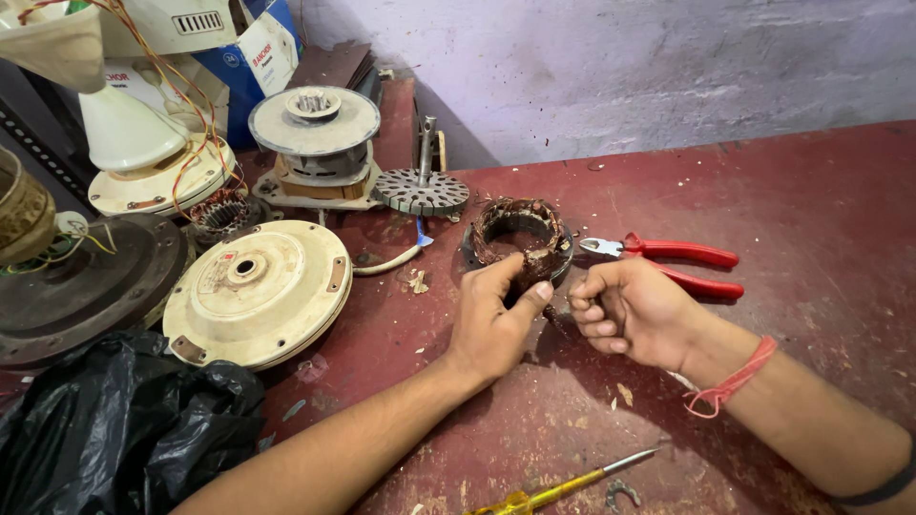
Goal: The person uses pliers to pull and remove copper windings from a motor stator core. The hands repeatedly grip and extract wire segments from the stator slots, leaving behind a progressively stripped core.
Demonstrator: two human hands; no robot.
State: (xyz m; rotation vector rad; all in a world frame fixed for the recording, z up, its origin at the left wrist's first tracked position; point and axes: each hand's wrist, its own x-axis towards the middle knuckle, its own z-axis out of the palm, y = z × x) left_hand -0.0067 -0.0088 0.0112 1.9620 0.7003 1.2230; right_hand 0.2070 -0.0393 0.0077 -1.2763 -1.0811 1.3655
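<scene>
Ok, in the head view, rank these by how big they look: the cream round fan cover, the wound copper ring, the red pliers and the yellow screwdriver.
1. Cream fan cover, clearly largest.
2. Red pliers and yellow screwdriver: similar length; the screwdriver lies nearer the camera, so unsure.
3. Copper ring, smallest, partly hidden by the left hand.

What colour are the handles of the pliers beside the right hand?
Red, seen in the head view: pliers lying on the bench.

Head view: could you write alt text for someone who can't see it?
Left hand grips a round motor winding on a red table; right hand, curled, is beside it. Red pliers lie behind, fan covers left, a screwdriver near.
</scene>
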